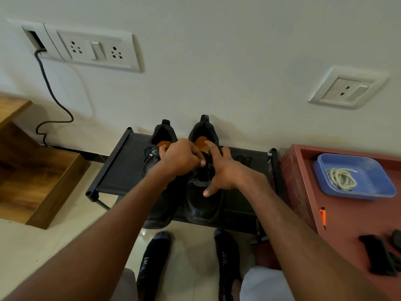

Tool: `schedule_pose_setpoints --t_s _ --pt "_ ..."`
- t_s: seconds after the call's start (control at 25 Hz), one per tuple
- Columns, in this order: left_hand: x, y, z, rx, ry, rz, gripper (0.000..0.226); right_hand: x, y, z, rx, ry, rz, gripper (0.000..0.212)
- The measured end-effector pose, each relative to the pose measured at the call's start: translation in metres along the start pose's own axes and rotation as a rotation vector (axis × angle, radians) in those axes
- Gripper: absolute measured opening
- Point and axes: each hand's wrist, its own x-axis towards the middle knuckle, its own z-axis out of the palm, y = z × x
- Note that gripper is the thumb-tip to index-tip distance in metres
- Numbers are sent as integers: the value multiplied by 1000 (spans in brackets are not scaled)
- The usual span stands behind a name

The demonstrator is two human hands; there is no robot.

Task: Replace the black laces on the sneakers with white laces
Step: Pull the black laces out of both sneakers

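Two black sneakers with orange insoles stand side by side on a low black rack point(112, 170), heels to the wall. The left sneaker point(161, 135) keeps its black lace, partly seen beside my wrist. My left hand point(181, 157) is curled over the tongue of the right sneaker point(204, 205) and pinches something dark there, hidden under the fingers. My right hand point(225, 172) lies spread on that shoe, index finger pointing at the insole, thumb on the vamp. White laces point(341, 178) lie coiled in a blue tray point(373, 177).
The blue tray sits on a red-brown table point(303, 170) to the right, with an orange-capped pen point(322, 216) and dark objects point(377, 253). A wooden unit point(43, 181) stands left. My socked feet point(156, 257) rest on the tiled floor below the rack. A cable point(54, 101) hangs from the wall.
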Motion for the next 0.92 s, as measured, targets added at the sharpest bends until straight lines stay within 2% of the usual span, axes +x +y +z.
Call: schedule_pose_setpoints --t_s 0.16,0.24,0.32,0.4,0.48,0.56,0.68,0.72,0.8,0.84,0.88,0.92 --pt "-5 7 12 273 82 34 24 -2 -2 0 29 13 -14 152" --pt "-6 12 13 296 113 38 18 -2 -2 -1 32 9 -3 152" --pt "-1 9 10 154 148 9 8 -2 -1 0 33 3 6 153" --pt "2 6 4 -146 173 -107 12 -2 -1 1 14 12 7 153" --pt "1 6 2 -323 96 -230 15 -1 -3 2 -24 36 -3 153" --pt "-4 8 4 -168 79 -171 18 -1 -3 4 -23 43 -10 153" --pt "-11 8 3 279 161 167 21 -1 -1 3 12 28 -13 153" --pt "-11 8 3 357 148 214 22 -1 -1 2 11 32 -14 153" --pt "-10 9 4 405 131 201 11 -2 -1 2 15 37 -19 153" --pt "-10 10 4 345 135 178 5 -2 -1 2 19 34 -16 152" --pt "-11 13 2 205 121 133 9 -2 -1 2 21 30 -12 152" --pt "-10 13 -2 -18 72 65 14 -2 -2 2 22 26 -9 152"
